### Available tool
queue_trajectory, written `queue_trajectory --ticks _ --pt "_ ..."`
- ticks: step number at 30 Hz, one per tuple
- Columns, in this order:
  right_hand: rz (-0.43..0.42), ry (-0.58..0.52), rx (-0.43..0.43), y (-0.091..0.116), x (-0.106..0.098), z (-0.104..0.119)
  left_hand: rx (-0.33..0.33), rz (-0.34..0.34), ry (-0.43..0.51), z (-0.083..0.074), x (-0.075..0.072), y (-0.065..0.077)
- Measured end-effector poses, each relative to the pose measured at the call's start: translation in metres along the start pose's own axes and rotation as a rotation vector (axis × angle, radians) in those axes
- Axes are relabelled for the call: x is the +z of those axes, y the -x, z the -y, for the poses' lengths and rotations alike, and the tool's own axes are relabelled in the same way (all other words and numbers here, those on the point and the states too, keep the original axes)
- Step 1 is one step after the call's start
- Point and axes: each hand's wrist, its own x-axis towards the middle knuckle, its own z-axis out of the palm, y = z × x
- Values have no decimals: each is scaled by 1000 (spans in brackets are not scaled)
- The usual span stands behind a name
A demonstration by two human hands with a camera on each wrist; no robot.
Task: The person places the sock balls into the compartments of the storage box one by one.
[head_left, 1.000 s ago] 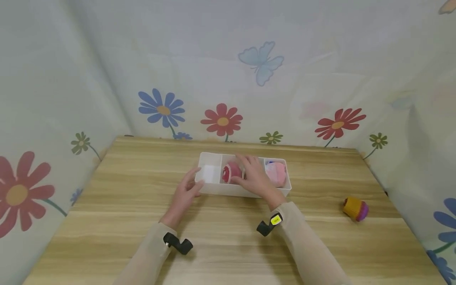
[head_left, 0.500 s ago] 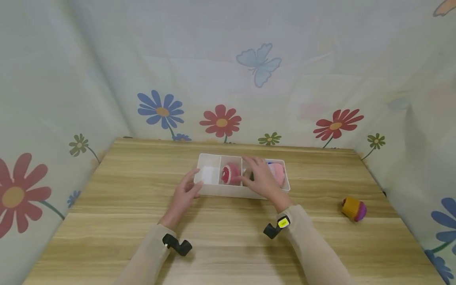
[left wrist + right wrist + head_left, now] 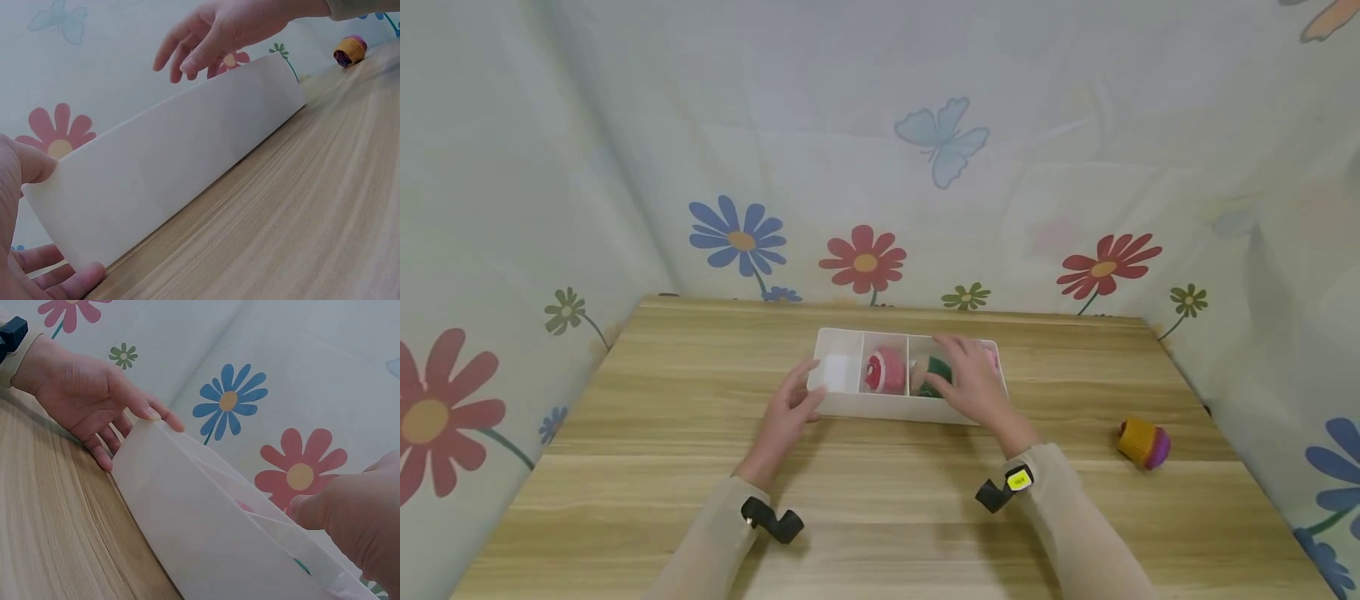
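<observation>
A long white divided box (image 3: 880,407) stands on the table. My left hand (image 3: 785,417) holds its left end, thumb on the rim at the corner and fingers against the end wall. My right hand (image 3: 976,379) hovers over the right part of the box, fingers loosely bent, with nothing seen between them. Left of it, a pink and red toy cupcake (image 3: 889,371) lies in the second compartment. A beige and green soft thing (image 3: 922,375) in the third is partly covered by the right thumb. Something pink (image 3: 991,357) shows in the rightmost compartment, mostly hidden behind the hand.
A toy cupcake (image 3: 1142,443) with a ribbed yellow base and purple top lies on its side to the right on the wooden table (image 3: 880,517). Behind the table's far edge hangs a curtain (image 3: 805,150) printed with flowers and butterflies.
My right hand has drawn back rightward from the pink cupcake to over the right compartments, uncovering the green and beige thing. The left hand stays at the box's left end.
</observation>
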Motion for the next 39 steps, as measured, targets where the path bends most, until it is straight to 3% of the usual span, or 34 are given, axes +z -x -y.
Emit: queue_trajectory --ticks 19,39 --pt "-65 -115 41 21 -17 -25 -12 -1 -6 0 1 1" --pt "-41 -130 167 46 -32 -44 -4 -5 -8 3 2 0"
